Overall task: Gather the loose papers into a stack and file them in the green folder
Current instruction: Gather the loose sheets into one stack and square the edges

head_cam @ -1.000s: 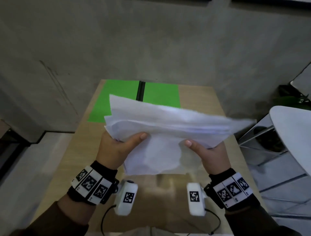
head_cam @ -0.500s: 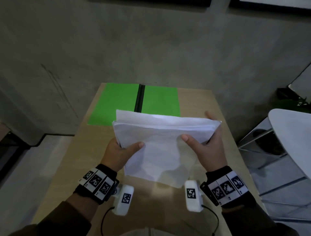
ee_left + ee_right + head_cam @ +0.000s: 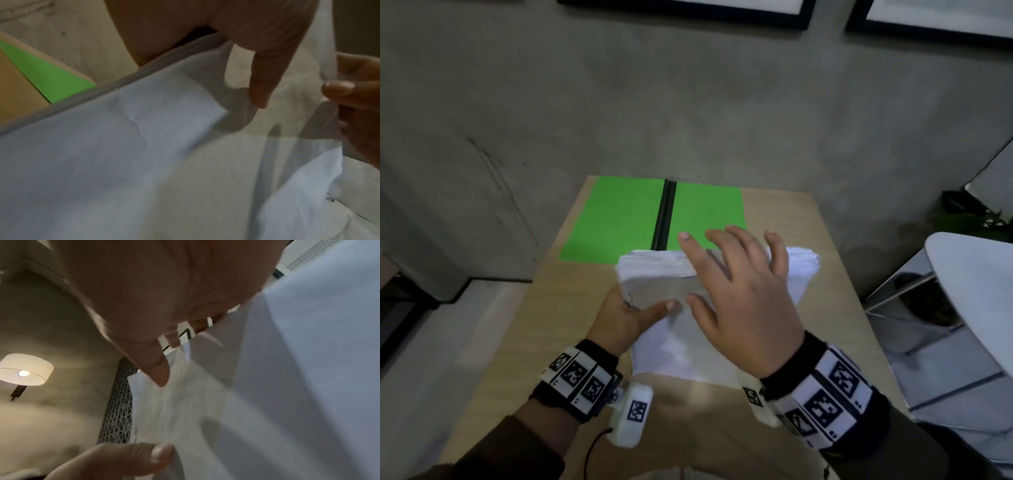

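Note:
A stack of white papers (image 3: 654,274) is held up over the wooden table (image 3: 571,325), its top edge toward the open green folder (image 3: 616,219) with the black spine. My left hand (image 3: 626,315) grips the stack's left edge, thumb on the near face. My right hand (image 3: 739,284) lies across the stack's right half with fingers spread straight past the top edge. The left wrist view shows the papers (image 3: 144,162), a corner of the folder (image 3: 47,76) and both thumbs close together. In the right wrist view the papers (image 3: 287,386) fill the right side.
The folder lies at the table's far end against a concrete wall. A white chair (image 3: 969,291) and a plant (image 3: 969,219) stand to the right of the table. A wall lamp (image 3: 22,369) shows in the right wrist view.
The spread papers have been squared into a tighter stack. My right hand has let go of the right edge and now lies open across the stack's top; the left hand keeps its grip.

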Tool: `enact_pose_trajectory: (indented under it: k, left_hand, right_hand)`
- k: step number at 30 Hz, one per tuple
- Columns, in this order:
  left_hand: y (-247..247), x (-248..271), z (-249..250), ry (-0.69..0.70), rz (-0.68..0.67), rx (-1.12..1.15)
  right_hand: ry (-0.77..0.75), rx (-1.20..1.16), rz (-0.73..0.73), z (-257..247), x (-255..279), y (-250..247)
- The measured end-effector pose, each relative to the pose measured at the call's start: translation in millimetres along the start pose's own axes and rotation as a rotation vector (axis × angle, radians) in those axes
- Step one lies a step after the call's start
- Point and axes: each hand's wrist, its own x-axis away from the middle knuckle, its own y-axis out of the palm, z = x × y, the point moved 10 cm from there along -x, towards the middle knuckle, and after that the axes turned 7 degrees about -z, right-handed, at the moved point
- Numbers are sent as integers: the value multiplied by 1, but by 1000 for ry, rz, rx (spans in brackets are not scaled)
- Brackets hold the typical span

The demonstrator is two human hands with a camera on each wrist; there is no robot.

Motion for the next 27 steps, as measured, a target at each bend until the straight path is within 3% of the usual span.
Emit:
enact_pose_trajectory:
  k: [5, 9, 12, 17, 19, 22, 24, 27]
  left_hand:
    - [-1, -1, -2, 1, 0, -56]
    - [1, 1, -4, 3, -12, -132]
    - [-4, 6, -17, -64, -3, -183]
    - [-70, 23, -40, -212, 180, -329]
    - [-93, 29, -51, -221, 244, -120]
    - [-84, 30, -64, -269, 226, 209]
    - [-76, 31, -45, -189, 282, 120]
    - [-59, 37, 7, 60, 317, -155]
  right_hand:
    - [-112, 38, 54, -14, -1, 1]
    - [-15, -38, 25, 15, -16, -5]
    - [9, -191, -54, 40, -20, -13]
    - [312, -716, 17, 139, 12, -27]
    - [444, -980, 70, 171, 31, -3]
    - [568, -1264, 116, 181, 54, 50]
    - [555, -1294, 172, 174, 64, 68]
    - [586, -1237, 242, 171, 82, 86]
